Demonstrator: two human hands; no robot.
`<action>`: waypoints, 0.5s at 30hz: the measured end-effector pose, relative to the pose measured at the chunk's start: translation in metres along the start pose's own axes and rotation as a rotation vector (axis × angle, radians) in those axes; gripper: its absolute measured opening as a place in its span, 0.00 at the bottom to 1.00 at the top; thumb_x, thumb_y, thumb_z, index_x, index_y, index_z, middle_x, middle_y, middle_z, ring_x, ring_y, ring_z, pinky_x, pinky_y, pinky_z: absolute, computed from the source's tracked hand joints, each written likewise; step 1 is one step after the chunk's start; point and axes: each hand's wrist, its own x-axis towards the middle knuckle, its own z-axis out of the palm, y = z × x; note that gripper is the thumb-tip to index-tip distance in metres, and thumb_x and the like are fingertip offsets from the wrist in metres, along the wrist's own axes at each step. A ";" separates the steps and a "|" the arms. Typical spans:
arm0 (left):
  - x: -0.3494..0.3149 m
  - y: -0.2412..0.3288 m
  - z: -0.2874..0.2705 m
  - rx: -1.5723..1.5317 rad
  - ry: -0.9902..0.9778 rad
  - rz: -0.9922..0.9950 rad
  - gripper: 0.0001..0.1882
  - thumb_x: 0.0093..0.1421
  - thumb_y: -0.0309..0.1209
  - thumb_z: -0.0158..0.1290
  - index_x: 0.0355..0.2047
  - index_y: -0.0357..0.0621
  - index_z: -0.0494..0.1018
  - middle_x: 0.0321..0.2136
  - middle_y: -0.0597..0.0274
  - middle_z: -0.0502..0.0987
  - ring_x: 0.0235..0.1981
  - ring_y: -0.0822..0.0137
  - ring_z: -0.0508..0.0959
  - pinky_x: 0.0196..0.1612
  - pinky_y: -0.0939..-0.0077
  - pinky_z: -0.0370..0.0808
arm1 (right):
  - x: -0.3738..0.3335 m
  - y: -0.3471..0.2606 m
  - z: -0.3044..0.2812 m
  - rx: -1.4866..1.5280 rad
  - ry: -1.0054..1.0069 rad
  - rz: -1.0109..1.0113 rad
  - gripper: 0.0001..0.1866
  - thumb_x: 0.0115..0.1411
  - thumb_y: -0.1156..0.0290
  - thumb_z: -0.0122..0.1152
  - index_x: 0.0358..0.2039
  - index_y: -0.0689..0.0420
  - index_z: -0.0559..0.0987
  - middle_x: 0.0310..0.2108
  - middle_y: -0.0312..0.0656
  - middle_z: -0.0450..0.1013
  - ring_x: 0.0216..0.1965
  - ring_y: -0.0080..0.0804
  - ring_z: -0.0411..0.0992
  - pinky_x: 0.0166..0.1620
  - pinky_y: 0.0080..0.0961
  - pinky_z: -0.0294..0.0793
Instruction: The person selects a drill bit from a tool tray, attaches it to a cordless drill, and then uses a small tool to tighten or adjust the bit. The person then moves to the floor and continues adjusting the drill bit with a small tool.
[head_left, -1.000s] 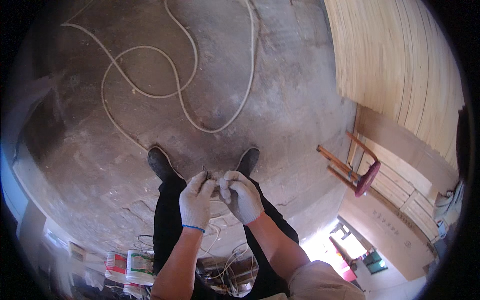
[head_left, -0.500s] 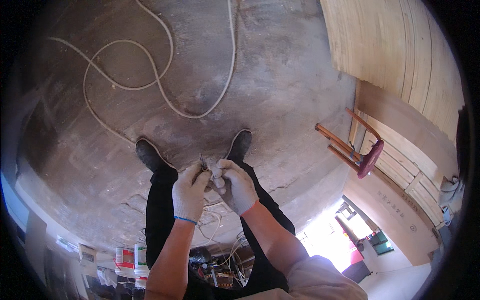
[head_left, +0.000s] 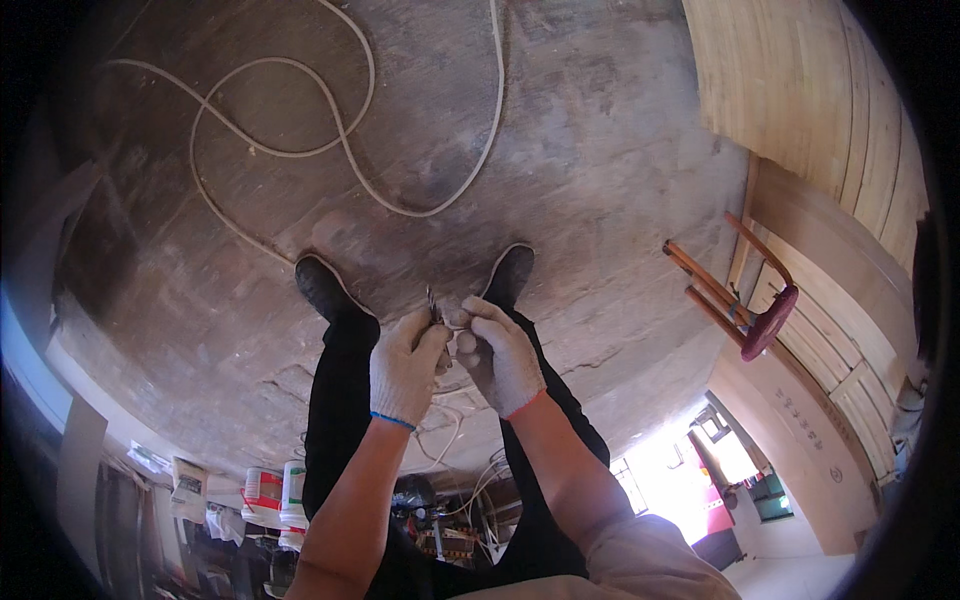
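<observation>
- On my feed, the bit (head_left: 431, 299), slim, dark and seemingly twisted, stuck up from the fingertips of the left hand (head_left: 402, 368), between the two shoes (head_left: 513, 272) as I looked down.
- I read the left hand as pinching it; the right hand (head_left: 508, 362) was beside it with curled fingers, and I could not tell whether those gripped anything.
- Done, as far as I could judge: the bit was in hand. I saw it fitted to no tool, so I took the work as mid-handling; what remained I could not tell.
- For containers, I had the red-and-white bucket (head_left: 264, 494) and, just beside it, the green-and-white bucket (head_left: 292, 492), at lower left; their contents were hidden from me.
- A pale cable (head_left: 421, 214) lay looped on the floor (head_left: 590, 190).
</observation>
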 end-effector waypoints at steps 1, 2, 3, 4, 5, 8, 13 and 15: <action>0.001 -0.003 0.001 -0.011 0.019 0.013 0.17 0.74 0.32 0.58 0.55 0.33 0.84 0.33 0.62 0.84 0.31 0.76 0.80 0.36 0.76 0.80 | 0.000 -0.001 0.002 -0.022 0.032 -0.013 0.14 0.76 0.78 0.52 0.57 0.61 0.81 0.45 0.42 0.81 0.34 0.24 0.75 0.36 0.23 0.77; 0.002 -0.005 0.001 -0.021 0.038 0.026 0.16 0.74 0.32 0.58 0.54 0.34 0.84 0.31 0.62 0.83 0.30 0.76 0.80 0.36 0.75 0.80 | 0.000 0.000 -0.001 -0.081 0.048 -0.027 0.15 0.76 0.74 0.56 0.59 0.63 0.80 0.47 0.42 0.81 0.36 0.24 0.77 0.37 0.24 0.78; 0.002 -0.005 0.001 -0.016 0.040 0.027 0.16 0.74 0.32 0.57 0.54 0.34 0.84 0.31 0.62 0.83 0.30 0.76 0.80 0.36 0.75 0.80 | -0.001 0.000 0.000 -0.204 0.085 -0.029 0.15 0.76 0.72 0.57 0.59 0.63 0.80 0.46 0.41 0.81 0.36 0.24 0.77 0.37 0.24 0.78; 0.003 -0.004 0.000 -0.011 0.041 0.028 0.16 0.74 0.32 0.57 0.54 0.34 0.84 0.30 0.62 0.83 0.30 0.76 0.80 0.36 0.75 0.80 | -0.001 -0.001 0.003 -0.327 0.121 -0.032 0.16 0.76 0.70 0.59 0.59 0.64 0.80 0.46 0.41 0.81 0.35 0.24 0.77 0.37 0.24 0.79; 0.003 -0.004 0.000 -0.005 0.043 0.028 0.16 0.74 0.32 0.57 0.54 0.34 0.84 0.30 0.62 0.83 0.30 0.76 0.80 0.36 0.76 0.80 | -0.001 -0.001 0.004 -0.450 0.156 -0.034 0.17 0.76 0.69 0.60 0.59 0.64 0.80 0.45 0.40 0.81 0.35 0.23 0.78 0.37 0.25 0.79; 0.003 0.000 -0.001 -0.027 0.041 -0.002 0.17 0.74 0.31 0.59 0.56 0.31 0.83 0.36 0.62 0.85 0.32 0.77 0.79 0.36 0.79 0.79 | 0.004 0.004 -0.009 -0.597 0.118 -0.001 0.18 0.76 0.63 0.62 0.57 0.64 0.82 0.40 0.39 0.81 0.35 0.24 0.78 0.38 0.23 0.78; 0.010 -0.011 -0.006 -0.003 0.014 0.016 0.15 0.75 0.31 0.59 0.53 0.33 0.84 0.36 0.64 0.84 0.34 0.77 0.79 0.36 0.78 0.78 | 0.003 0.003 -0.002 -0.573 0.111 -0.002 0.18 0.75 0.62 0.63 0.49 0.66 0.86 0.36 0.38 0.81 0.34 0.22 0.77 0.37 0.25 0.76; 0.012 -0.013 -0.006 0.096 0.032 0.088 0.14 0.75 0.31 0.59 0.53 0.33 0.84 0.36 0.64 0.83 0.33 0.77 0.80 0.35 0.77 0.78 | 0.009 0.008 -0.013 -0.633 0.125 -0.017 0.18 0.75 0.63 0.63 0.54 0.66 0.85 0.37 0.37 0.81 0.36 0.22 0.77 0.40 0.24 0.77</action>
